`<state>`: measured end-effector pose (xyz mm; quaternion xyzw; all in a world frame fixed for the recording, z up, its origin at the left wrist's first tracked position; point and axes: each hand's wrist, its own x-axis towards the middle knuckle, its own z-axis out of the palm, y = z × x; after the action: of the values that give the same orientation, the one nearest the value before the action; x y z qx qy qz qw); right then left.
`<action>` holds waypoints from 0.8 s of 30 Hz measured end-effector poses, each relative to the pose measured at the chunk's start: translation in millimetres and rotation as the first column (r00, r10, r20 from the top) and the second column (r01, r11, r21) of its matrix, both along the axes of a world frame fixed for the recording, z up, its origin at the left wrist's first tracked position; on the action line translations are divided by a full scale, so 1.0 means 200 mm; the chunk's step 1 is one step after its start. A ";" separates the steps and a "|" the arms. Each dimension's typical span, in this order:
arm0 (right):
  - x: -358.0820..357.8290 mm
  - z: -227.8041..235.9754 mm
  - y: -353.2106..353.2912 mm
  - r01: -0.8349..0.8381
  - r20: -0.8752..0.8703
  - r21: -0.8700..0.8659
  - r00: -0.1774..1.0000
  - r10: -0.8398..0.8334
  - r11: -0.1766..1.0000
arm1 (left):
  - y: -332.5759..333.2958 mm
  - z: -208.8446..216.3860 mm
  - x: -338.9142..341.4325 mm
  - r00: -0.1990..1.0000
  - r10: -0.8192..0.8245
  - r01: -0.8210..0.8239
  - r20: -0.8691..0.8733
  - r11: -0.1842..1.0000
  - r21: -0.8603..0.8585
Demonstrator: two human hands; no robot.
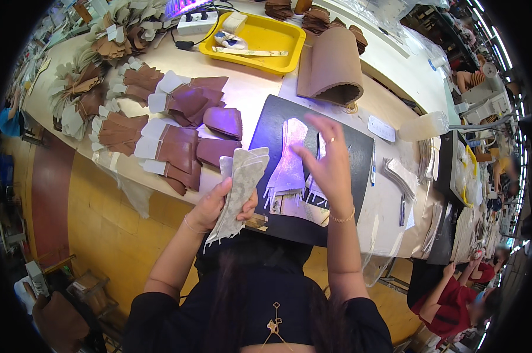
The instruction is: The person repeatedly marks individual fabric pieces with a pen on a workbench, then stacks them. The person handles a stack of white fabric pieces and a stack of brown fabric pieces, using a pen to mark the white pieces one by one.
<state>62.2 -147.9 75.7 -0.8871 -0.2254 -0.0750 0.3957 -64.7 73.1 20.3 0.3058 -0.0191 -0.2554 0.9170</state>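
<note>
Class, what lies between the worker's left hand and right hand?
In the head view: the grey pieces that the left hand grips, then a pale stack on the black mat.

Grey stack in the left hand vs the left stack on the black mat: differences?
Support: the held stack is gripped in the left hand; the mat stack lies on the black mat.
Colour as seen: the held stack looks mottled grey; the mat stack is tinted violet.
Shared: both are layered thin pieces with narrow strips protruding at the near end.

Left hand holds grey pieces; right hand above mat.
</note>
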 end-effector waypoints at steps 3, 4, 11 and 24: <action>-0.16 0.01 0.04 -0.301 0.053 0.080 0.953 0.297 0.950 | -0.03 -0.01 -0.01 1.000 -0.027 0.027 -0.013 1.000 0.010; -0.20 0.01 0.06 -0.267 0.110 0.047 0.959 0.261 0.963 | -0.04 -0.02 0.00 0.999 -0.034 0.034 -0.009 0.999 -0.001; -0.35 -0.03 0.06 -0.207 0.230 0.121 0.957 0.176 0.971 | -0.07 0.01 0.03 0.998 -0.044 0.046 0.054 0.998 -0.034; -0.42 0.11 -0.24 0.078 -0.242 0.874 0.926 0.290 0.480 | -0.11 0.05 0.08 0.990 0.113 -0.114 -0.085 0.993 -0.006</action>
<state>-22.7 -195.7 98.7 -0.5452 -0.1355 0.0090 0.8272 -48.2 51.1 31.0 0.2905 0.0359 -0.2155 0.9316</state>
